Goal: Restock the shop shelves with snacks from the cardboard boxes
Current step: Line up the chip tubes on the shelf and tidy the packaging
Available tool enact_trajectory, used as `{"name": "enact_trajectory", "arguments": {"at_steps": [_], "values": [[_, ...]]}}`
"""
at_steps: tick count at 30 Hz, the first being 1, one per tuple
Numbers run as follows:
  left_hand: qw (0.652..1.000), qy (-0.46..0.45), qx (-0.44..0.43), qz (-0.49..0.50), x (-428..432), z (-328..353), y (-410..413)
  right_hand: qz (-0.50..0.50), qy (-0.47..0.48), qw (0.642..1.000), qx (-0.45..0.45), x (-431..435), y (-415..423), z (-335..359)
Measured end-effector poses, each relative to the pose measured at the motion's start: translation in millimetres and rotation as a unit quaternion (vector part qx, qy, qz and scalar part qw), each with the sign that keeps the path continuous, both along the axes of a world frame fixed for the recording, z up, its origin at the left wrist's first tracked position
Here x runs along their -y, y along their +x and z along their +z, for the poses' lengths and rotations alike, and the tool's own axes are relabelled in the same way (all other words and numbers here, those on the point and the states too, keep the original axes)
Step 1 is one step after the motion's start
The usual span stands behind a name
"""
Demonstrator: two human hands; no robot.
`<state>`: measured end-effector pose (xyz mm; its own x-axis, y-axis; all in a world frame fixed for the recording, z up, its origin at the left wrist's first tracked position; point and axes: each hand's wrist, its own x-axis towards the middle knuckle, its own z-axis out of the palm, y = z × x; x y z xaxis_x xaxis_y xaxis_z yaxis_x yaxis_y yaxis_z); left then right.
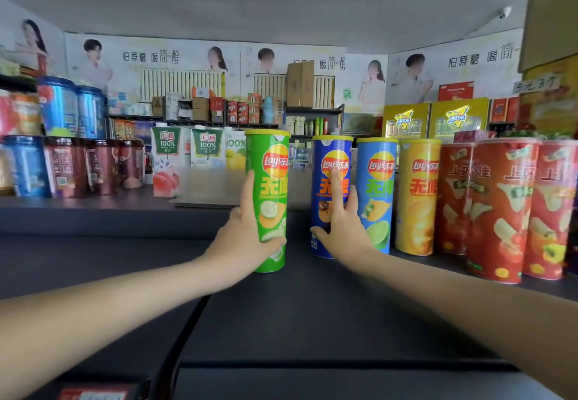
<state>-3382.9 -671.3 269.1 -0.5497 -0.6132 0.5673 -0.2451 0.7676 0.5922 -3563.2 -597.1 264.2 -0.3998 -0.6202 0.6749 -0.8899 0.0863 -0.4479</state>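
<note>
Two hands up: my left hand [247,237] wraps the green cardboard Lay's crisp tube [271,180], upright on the dark shelf [281,321] at 12 o'clock. My right hand [341,227], fingers flat, steadies the dark-blue crisp tube [328,155] at 1 o'clock, likely so the row lines up.

Setting: small retail shop. Evidence: dark shelf [312,306] carries a row of upright crisp tubes, labels facing out, running from a green crisp tube [272,162] to red tubes [500,212]. Juice cartons [206,149] and snack tubs [62,168] stand on neighbouring shelving. Cardboard boxes [300,83] are stacked at the back. Yellow drink cases [434,118] sit to the right. Drink advertising posters [150,58] cover the walls. Security camera [504,13] sits near the ceiling.
</note>
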Motion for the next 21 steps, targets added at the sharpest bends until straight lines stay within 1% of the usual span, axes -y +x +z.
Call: {"name": "enact_trajectory", "arguments": {"at_steps": [3, 6, 10, 15, 18, 21], "values": [[0.999, -0.031, 0.021, -0.016, 4, -1, -10, 0.003, 0.007, 1.0, 0.001, -2, 0, 0], [0.998, -0.041, 0.043, -0.036, 16, 1, -22, -0.011, 0.011, 1.0, -0.002, -2, 0, -1], [0.994, -0.069, 0.079, -0.004, 27, 3, -39, -0.024, 0.004, 1.0, 0.005, 1, 2, -2], [0.994, -0.047, 0.063, -0.081, 39, 5, -43, -0.044, 0.023, 0.999, 0.007, 0, 5, -4], [0.99, -0.024, 0.074, -0.116, 43, 8, -41, -0.069, 0.032, 0.997, 0.002, 3, 8, -2], [0.984, 0.002, 0.089, -0.156, 44, 11, -39, -0.067, 0.026, 0.997, 0.012, 7, 8, -3]]}}
